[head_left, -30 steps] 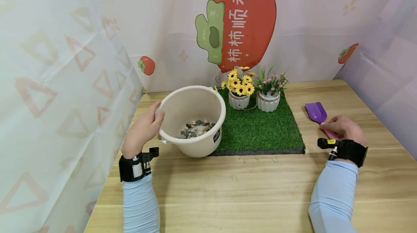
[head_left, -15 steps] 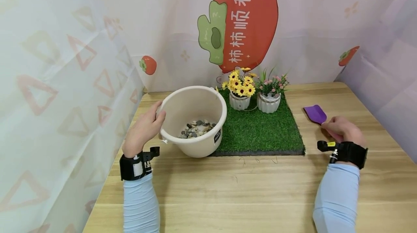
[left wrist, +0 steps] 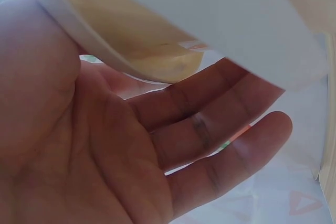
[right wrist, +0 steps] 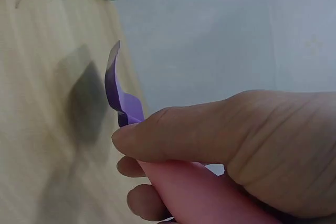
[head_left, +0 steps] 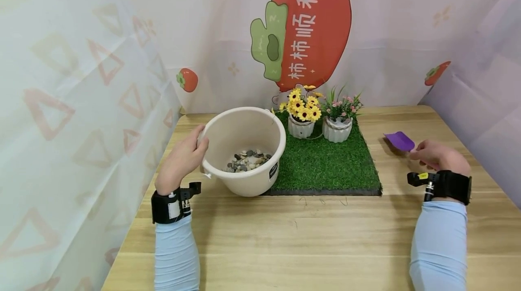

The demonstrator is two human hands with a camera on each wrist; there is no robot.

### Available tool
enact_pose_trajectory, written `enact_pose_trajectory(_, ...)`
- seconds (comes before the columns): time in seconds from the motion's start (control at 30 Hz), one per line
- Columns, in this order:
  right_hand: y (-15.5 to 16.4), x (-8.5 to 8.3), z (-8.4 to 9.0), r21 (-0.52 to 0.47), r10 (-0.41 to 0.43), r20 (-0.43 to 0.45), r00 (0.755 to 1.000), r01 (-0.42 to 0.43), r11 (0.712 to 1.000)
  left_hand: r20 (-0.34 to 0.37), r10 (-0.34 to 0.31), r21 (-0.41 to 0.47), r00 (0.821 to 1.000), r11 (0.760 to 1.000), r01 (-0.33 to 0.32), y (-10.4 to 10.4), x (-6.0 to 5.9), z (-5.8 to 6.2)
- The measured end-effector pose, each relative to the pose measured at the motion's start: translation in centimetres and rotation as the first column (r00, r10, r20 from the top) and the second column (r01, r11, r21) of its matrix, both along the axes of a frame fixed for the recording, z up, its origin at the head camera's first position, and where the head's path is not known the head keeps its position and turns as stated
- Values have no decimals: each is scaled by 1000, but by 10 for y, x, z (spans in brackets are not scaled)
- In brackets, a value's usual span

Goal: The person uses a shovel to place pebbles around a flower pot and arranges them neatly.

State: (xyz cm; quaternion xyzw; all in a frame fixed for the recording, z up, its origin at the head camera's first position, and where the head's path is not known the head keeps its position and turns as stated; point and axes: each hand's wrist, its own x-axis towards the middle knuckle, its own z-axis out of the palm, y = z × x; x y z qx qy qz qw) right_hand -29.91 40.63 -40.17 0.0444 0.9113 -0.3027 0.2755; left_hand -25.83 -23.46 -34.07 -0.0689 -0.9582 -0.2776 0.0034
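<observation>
A cream bucket (head_left: 243, 146) with a layer of small pebbles (head_left: 246, 161) stands on the table at the left. My left hand (head_left: 183, 159) lies against its left wall with the thumb at the rim; in the left wrist view the palm (left wrist: 105, 145) and straight fingers press the bucket's side (left wrist: 210, 19). My right hand (head_left: 437, 157) grips the pink handle (right wrist: 194, 192) of a small purple scoop (head_left: 400, 140), whose blade (right wrist: 118, 90) is lifted off the table and casts a shadow on the wood.
A square of artificial grass (head_left: 325, 159) lies right of the bucket, with two white pots at its back: yellow flowers (head_left: 302, 116) and pink flowers (head_left: 339, 116). Printed curtain walls close in the wooden table (head_left: 301, 236) on three sides.
My right hand has lifted the purple scoop off the table and drawn it a little to the right. The left hand stays on the bucket.
</observation>
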Motion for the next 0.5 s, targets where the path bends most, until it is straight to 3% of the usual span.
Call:
enact_pose_trajectory(0.13, 1, 4, 21, -36, -15, -18, 1000, 15, 999, -2, 6, -9, 1000, 1000, -6, 1, -1, 1)
enact_pose_trajectory(0.5, -8, 12, 74, 84, 55, -178, 983, -41, 996, 9, 13, 3, 1000, 1000, -13, 0, 1, 0)
